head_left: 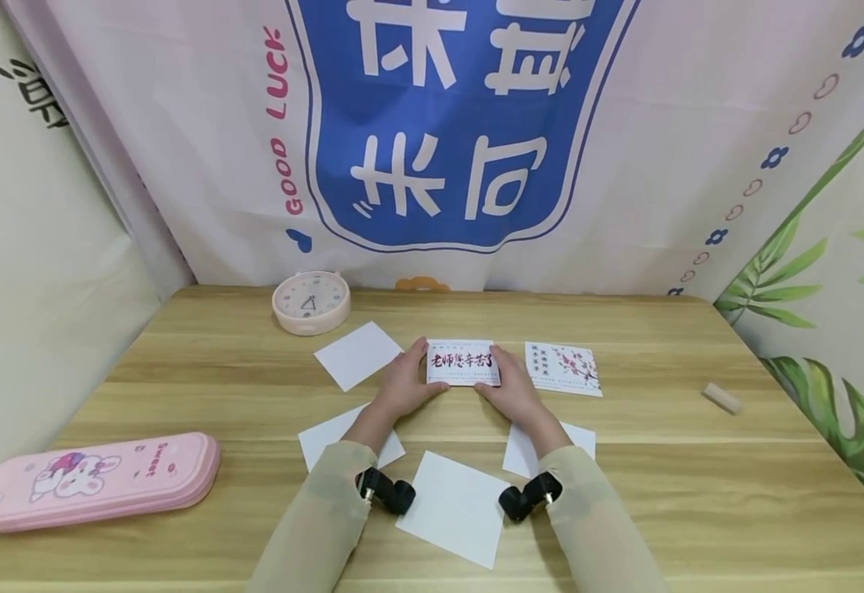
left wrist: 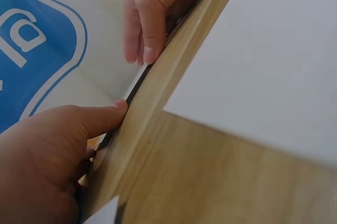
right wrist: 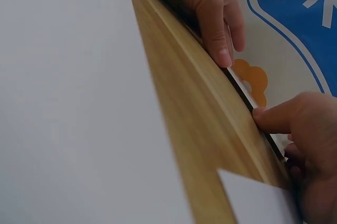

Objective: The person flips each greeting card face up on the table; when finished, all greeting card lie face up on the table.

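Observation:
A small white card (head_left: 464, 371) with red handwritten-style characters lies between my two hands near the back middle of the table. My left hand (head_left: 403, 385) grips its left end, with the thumb along the near edge. At the other end my right hand (head_left: 513, 387) holds it the same way. Seen edge-on in the left wrist view, the card (left wrist: 138, 84) shows a dark line beneath it, and the left thumb (left wrist: 105, 118) presses its edge. A similar view from the right wrist has the right thumb (right wrist: 274, 118) against that edge.
Right of the hands lies a card with a blossom branch (head_left: 568, 368). Several blank white cards surround the arms, one (head_left: 359, 356) at back left and another (head_left: 454, 508) in front. A round clock (head_left: 311, 302), a pink pencil case (head_left: 94, 482) and a small beige block (head_left: 722, 399) sit farther out.

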`<state>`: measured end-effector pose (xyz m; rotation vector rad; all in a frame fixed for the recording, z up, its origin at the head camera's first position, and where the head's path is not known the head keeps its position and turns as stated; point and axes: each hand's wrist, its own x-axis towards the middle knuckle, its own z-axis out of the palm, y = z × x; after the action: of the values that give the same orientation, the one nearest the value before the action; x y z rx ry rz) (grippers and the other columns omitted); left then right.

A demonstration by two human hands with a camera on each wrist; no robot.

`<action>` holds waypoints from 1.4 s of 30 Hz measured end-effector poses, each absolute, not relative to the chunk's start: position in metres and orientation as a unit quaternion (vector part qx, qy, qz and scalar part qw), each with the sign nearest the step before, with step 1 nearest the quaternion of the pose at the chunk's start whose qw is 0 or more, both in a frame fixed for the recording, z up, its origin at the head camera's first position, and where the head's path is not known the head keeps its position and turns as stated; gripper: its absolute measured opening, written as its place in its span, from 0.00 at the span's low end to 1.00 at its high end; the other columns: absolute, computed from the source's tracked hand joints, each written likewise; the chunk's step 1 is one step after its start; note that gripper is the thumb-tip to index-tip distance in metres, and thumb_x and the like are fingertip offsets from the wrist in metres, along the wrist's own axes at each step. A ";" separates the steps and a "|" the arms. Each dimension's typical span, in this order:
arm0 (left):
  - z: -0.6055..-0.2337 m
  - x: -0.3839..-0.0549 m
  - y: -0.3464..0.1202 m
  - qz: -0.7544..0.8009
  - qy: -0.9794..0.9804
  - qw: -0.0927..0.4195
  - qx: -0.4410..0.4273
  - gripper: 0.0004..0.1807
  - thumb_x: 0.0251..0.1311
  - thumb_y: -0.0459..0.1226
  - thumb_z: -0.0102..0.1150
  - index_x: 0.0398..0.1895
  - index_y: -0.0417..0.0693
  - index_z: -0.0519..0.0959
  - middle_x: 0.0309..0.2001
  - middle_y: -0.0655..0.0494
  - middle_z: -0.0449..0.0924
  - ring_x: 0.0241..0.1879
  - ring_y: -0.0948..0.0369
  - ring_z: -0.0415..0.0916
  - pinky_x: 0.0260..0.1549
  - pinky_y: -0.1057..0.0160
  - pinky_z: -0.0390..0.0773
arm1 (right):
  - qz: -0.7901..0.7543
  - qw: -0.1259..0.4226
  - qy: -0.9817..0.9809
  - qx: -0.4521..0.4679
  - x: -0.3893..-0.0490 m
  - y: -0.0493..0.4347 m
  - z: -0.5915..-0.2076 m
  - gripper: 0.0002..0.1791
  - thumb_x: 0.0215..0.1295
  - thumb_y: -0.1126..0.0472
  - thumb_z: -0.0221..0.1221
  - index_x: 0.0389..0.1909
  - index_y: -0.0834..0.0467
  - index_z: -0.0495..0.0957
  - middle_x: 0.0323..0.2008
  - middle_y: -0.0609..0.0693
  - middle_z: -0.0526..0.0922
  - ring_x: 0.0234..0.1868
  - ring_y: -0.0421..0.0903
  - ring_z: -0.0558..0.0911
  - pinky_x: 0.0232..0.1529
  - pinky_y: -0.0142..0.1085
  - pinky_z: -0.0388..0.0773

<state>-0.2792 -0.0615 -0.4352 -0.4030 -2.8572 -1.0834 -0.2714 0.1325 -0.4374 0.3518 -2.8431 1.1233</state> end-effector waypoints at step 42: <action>-0.437 -0.278 -0.055 -0.293 -0.947 0.047 -0.126 0.42 0.44 0.50 0.62 0.61 0.41 0.58 0.59 0.45 0.60 0.59 0.52 0.54 0.58 0.56 0.46 | 0.315 0.035 -0.943 0.103 -0.262 0.133 -0.432 0.37 0.53 0.59 0.56 0.60 0.69 0.53 0.61 0.62 0.55 0.61 0.57 0.52 0.58 0.50 0.45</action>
<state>-0.2781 -0.0552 -0.4371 -0.3848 -2.8881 -0.8939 -0.2622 0.1330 -0.4323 0.3173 -2.8972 0.9688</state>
